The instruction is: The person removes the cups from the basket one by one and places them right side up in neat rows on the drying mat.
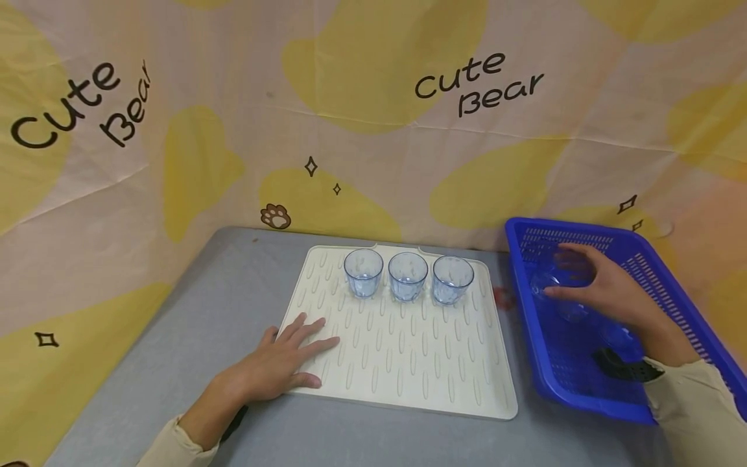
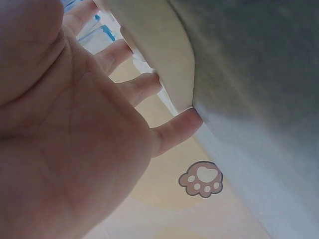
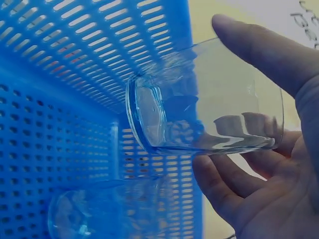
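Over the blue plastic basket, my right hand grips a clear drinking glass between thumb and fingers. The right wrist view shows the glass tilted sideways, with its thick base toward the basket. Another clear glass lies beneath it inside the basket. My left hand rests with fingers spread on the left edge of a white ridged drying mat. Three bluish glasses stand upright in a row near the mat's back edge: a left one, a middle one and a right one.
Grey cloth covers the table under the mat. The basket stands close to the mat's right side. Behind the table hangs a yellow and pink printed curtain, which also runs down the left side.
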Demonstrator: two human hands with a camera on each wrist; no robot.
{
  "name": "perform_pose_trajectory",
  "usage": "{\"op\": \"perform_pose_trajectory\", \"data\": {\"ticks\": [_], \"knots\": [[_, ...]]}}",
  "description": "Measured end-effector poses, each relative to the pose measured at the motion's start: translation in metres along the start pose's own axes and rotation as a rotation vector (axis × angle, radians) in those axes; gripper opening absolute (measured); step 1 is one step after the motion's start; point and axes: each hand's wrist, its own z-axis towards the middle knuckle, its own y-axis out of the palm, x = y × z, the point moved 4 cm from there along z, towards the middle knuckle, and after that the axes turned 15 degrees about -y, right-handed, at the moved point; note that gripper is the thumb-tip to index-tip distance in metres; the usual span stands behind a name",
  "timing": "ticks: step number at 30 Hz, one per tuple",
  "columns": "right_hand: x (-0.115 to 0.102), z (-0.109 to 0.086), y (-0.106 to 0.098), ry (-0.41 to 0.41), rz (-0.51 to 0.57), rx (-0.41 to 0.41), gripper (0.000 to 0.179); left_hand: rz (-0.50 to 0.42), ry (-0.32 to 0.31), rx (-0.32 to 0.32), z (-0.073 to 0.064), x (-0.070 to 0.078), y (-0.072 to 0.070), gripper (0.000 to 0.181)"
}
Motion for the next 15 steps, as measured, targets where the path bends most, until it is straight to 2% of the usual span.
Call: {"op": "perform_pose_trajectory", "data": {"ticks": [7, 10, 15], "knots": [[-0.018, 0.002, 0.002, -0.025, 0.003, 0.011, 0.086, 0.009, -0.005, 0.000, -0.003, -0.002, 0.000, 0.070], [-0.024, 0.001, -0.002, -0.023, -0.017, 0.025, 0.085, 0.010, 0.015, 0.009, -0.001, -0.001, 0.000, 0.069], [-0.036, -0.001, -0.010, -0.011, -0.017, 0.029, 0.088, 0.002, 0.011, 0.008, 0.001, 0.001, 0.000, 0.069]]}}
